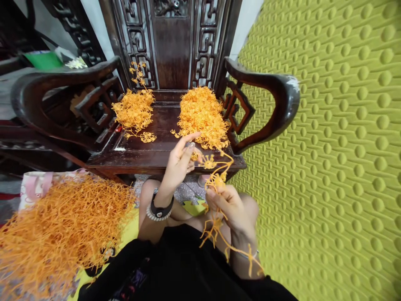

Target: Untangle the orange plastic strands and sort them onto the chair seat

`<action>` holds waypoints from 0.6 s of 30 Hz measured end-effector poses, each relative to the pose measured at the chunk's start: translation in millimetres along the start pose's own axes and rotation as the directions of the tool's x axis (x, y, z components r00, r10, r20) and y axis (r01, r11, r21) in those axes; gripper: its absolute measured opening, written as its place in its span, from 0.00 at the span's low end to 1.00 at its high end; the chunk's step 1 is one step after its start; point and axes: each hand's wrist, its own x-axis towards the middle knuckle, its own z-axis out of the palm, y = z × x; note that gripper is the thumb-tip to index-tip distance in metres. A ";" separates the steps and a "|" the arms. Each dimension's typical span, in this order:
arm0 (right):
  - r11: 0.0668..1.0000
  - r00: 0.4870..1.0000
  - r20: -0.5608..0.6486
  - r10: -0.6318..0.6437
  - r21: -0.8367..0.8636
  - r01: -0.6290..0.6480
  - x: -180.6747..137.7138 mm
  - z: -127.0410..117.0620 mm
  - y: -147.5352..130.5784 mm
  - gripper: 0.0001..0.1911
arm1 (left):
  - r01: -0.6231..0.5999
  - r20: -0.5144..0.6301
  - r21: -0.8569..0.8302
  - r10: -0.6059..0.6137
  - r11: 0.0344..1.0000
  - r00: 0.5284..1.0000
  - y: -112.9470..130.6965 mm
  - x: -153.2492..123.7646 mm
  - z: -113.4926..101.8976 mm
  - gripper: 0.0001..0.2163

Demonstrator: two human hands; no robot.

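My right hand (228, 203) is closed around an orange plastic sprue strand (216, 225) that hangs down over my lap and reaches up toward the chair. My left hand (181, 161), with a watch and a bead bracelet on the wrist, pinches a small orange flower-like piece (196, 156) at the strand's upper end. Both hands hover just in front of a dark carved wooden chair seat (156, 129). On the seat lie two heaps of small orange pieces, one at the left (134, 110) and a bigger one at the right (202, 115).
A large heap of orange strands (59, 230) lies on a bag at my left. The chair's curved armrests (266, 83) flank the seat. A yellow-green bumpy mat (332, 159) covers the floor to the right. A green item (44, 59) sits on a table behind.
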 end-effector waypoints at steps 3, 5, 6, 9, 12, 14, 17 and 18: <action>0.998 0.999 -0.042 -0.014 -0.058 0.012 0.7 2.9 -2.6 0.26 | -0.120 -0.027 0.117 0.124 0.986 0.992 5.3 -7.9 5.2 0.23; 0.992 0.995 -0.084 -0.049 -0.122 0.038 1.8 4.1 -4.7 0.24 | -0.245 0.042 0.275 0.243 0.930 0.969 9.9 -14.4 4.9 0.29; 0.986 0.993 -0.097 -0.062 -0.159 0.045 2.4 4.5 -5.6 0.23 | -0.292 0.115 0.355 0.268 0.888 0.956 12.5 -16.9 4.0 0.31; 0.965 0.988 -0.130 -0.086 -0.258 0.050 2.9 5.8 -6.6 0.19 | -0.339 0.313 0.554 0.187 0.760 0.931 19.8 -18.6 -0.4 0.29; 0.964 0.994 -0.105 -0.026 -0.266 -0.003 0.1 7.0 -7.1 0.18 | -0.365 0.384 0.697 0.110 0.618 0.917 24.1 -13.9 -7.1 0.19; 0.973 0.999 -0.043 0.026 -0.229 -0.035 -3.1 5.8 -8.7 0.19 | -0.441 0.468 0.667 0.124 0.601 0.875 25.0 -11.2 -13.3 0.18; 0.989 0.993 0.106 0.059 -0.143 -0.043 -7.9 -2.1 -13.6 0.20 | -0.587 0.591 0.515 0.237 0.625 0.771 25.0 -12.8 -24.3 0.19; 0.992 0.983 0.168 0.079 -0.115 -0.060 -9.2 -6.2 -16.0 0.20 | -0.622 0.618 0.489 0.260 0.612 0.742 25.4 -14.9 -28.0 0.20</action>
